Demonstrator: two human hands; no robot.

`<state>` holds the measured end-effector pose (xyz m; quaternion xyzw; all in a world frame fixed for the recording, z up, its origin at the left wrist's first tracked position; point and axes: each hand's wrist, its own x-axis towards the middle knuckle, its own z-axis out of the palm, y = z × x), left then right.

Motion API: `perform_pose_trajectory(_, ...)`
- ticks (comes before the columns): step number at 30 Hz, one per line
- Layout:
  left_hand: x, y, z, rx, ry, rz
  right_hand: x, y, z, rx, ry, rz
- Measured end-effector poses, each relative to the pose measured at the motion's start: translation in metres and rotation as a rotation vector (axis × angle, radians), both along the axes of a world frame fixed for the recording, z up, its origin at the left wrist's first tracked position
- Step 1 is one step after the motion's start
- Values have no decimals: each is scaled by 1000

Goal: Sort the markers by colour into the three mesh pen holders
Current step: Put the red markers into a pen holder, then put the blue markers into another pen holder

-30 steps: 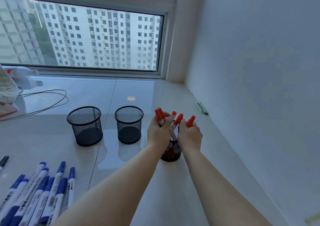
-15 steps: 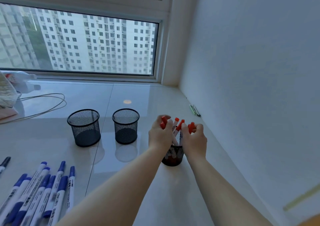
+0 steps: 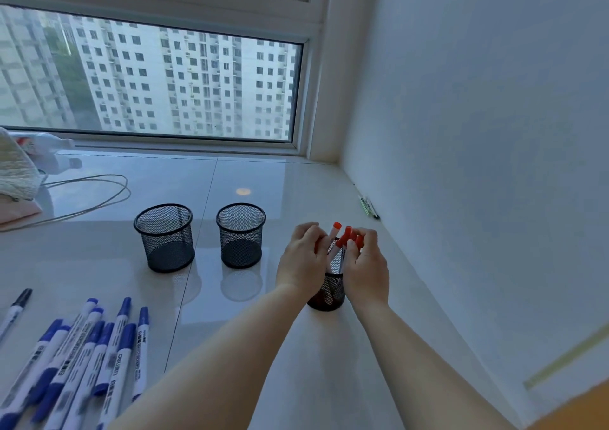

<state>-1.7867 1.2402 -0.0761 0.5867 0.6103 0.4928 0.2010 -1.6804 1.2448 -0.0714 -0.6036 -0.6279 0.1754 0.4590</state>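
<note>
Three black mesh pen holders stand on the glossy white sill. The left holder [image 3: 163, 236] and the middle holder [image 3: 240, 235] hold nothing. The right holder [image 3: 329, 292] has a bunch of red-capped markers [image 3: 342, 236] standing in it. My left hand [image 3: 303, 259] and my right hand [image 3: 367, 264] flank that bunch above the rim, fingers curled round the markers. Several blue markers [image 3: 82, 357] lie loose at the near left. One black marker [image 3: 16, 307] lies at the far left edge.
A white wall [image 3: 478, 165] runs close along the right of the holders. A small green object [image 3: 369, 207] lies at its foot. A looped cable [image 3: 92, 195], a cloth [image 3: 16, 172] and a bottle [image 3: 49, 156] sit at the back left under the window.
Both hands have sunk with the red markers, which now stand lower in the right holder. The camera has tilted, so the scene sits lower in view.
</note>
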Motion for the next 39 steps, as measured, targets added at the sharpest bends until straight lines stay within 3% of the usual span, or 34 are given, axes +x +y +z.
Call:
perform_pose_trajectory(5,-2,-15,12,-105,-106,-118,0,-8,11,-75,-62,51)
perform_pose_trajectory(8,-14,-37,19,-69,-147,-47,-11,-27,22,193,-210,-71)
perform_pose_trajectory(11,-41,-67,21,-64,-155,77,-36,-54,23,450,-214,-7)
perform_pose_trajectory(13,-68,-91,17,-81,-37,125,-58,-73,17,470,-189,84)
perform_pose_trajectory(17,-133,-138,3,-105,205,212,-105,-104,-9,340,-140,280)
perform_pose_trajectory(20,-181,-164,-9,-199,256,345,-138,-121,-29,98,-94,406)
perform_pose_trajectory(24,-231,-186,-28,-286,310,511,-175,-138,-49,-123,-172,513)
perform_pose_trajectory(32,-260,-197,-53,-478,264,621,-224,-150,-62,-341,-423,428)
perform_pose_trajectory(39,-261,-196,-58,-469,247,659,-243,-147,-62,-357,-572,363)
